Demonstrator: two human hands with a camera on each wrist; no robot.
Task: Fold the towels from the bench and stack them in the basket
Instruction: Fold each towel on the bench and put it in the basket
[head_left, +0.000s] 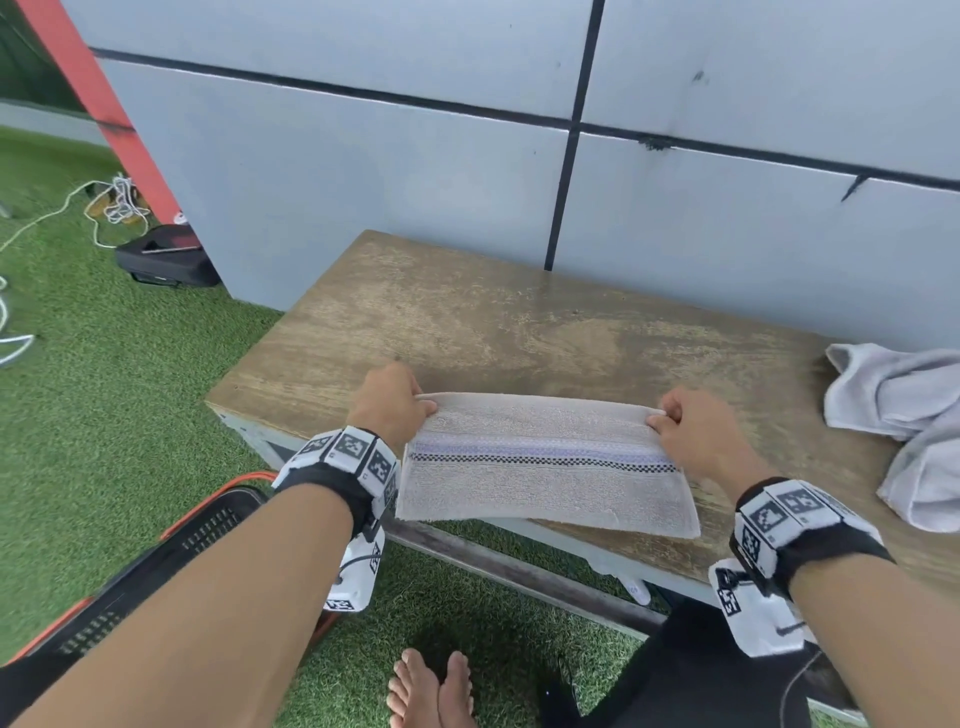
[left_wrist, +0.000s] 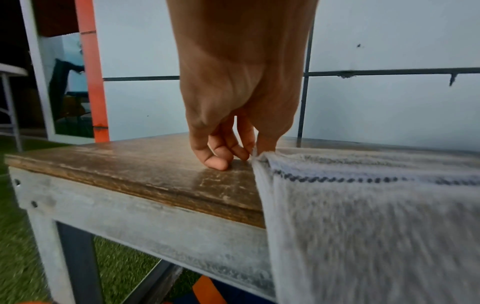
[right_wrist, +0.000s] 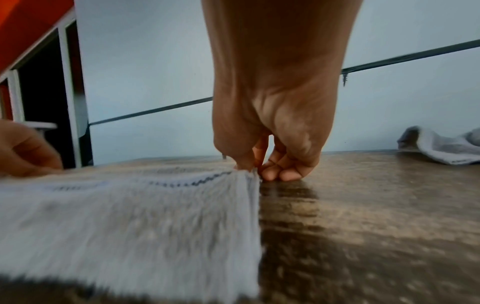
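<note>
— Two hands on one towel: where does that put you in the job?

— Mid-fold, as I read it. Your left hand (head_left: 390, 402) pinches the far left corner of the striped towel (head_left: 545, 478) and your right hand (head_left: 693, 431) pinches the far right corner, thumb against fingers in both wrist views. The towel lies along the front of the bench (head_left: 519, 322), already a narrow band with its checked stripe running across, and its near edge hangs a little past the bench's front lip.

— What does your next move call for?

— Probably another fold. Keep both pinches level so the corners travel together, and land the edges square before you let go. Terry cloth is limp, so it will sag in the middle if your hands drift apart or one leads.

— And after that?

— It goes into the basket (head_left: 171, 561), which sits on the grass to your lower left, beside the bench. A second, crumpled towel (head_left: 914, 436) waits at the right end of the bench, not yet folded.

— What can't you make out?

— Your left forearm covers much of the basket, so you can't tell whether anything is stacked in it. The crumpled towel is cut off by the picture's right edge. How many layers the striped towel has is unclear, and both wrist views blur the cloth nearest the camera.
</note>
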